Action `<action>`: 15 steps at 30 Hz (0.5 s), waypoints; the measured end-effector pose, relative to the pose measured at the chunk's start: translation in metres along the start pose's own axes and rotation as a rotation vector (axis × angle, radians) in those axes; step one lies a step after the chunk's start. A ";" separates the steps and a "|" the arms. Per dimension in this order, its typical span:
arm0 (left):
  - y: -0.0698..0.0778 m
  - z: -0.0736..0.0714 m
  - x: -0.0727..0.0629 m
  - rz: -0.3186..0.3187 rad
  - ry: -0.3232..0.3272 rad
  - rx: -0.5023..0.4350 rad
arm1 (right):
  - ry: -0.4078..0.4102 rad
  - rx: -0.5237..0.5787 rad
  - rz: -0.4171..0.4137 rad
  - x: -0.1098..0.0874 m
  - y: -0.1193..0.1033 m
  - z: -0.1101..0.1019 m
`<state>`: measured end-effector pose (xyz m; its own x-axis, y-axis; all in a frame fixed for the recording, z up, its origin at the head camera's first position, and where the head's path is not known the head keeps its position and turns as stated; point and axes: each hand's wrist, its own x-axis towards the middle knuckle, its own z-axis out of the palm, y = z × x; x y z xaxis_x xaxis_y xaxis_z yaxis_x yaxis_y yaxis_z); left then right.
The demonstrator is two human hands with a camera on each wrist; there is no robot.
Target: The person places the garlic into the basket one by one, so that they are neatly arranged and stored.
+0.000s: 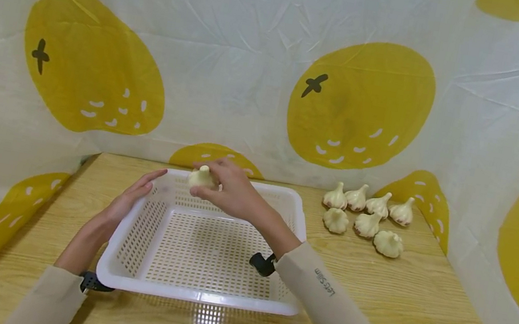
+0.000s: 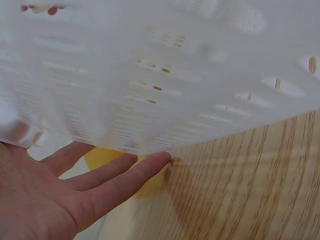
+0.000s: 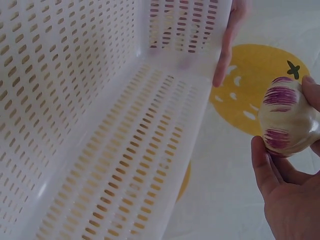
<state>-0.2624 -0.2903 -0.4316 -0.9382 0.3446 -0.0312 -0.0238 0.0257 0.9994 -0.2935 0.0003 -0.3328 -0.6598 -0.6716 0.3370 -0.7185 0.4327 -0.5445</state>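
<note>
A white perforated plastic basket (image 1: pixel 202 295) sits on the wooden table. My left hand (image 1: pixel 123 204) lies along its left side, fingers extended against the outer wall, as the left wrist view also shows in the fingers (image 2: pixel 120 182). Over the far left part of the basket, my right hand (image 1: pixel 229 188) grips a garlic bulb (image 1: pixel 202 177) between thumb and fingers, its stem pointing up. In the right wrist view that garlic bulb (image 3: pixel 285 117) shows purple streaks near its base. Inside the basket, only the bare perforated floor is visible.
Several more garlic bulbs (image 1: pixel 367 225) stand grouped on the table (image 1: pixel 384 311), to the right of the basket. A white cloth (image 1: pixel 252 56) printed with yellow fruit hangs behind the table and along both sides.
</note>
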 end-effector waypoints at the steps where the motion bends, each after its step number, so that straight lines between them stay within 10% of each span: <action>1: 0.000 0.000 0.000 -0.001 0.000 0.000 | -0.004 0.010 0.001 0.001 0.000 0.001; 15: 0.000 -0.001 -0.001 0.003 0.004 0.014 | -0.038 0.056 0.038 0.014 0.007 0.015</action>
<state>-0.2620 -0.2913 -0.4319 -0.9396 0.3411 -0.0280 -0.0161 0.0376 0.9992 -0.3041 -0.0156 -0.3436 -0.6763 -0.6787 0.2863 -0.6793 0.4244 -0.5987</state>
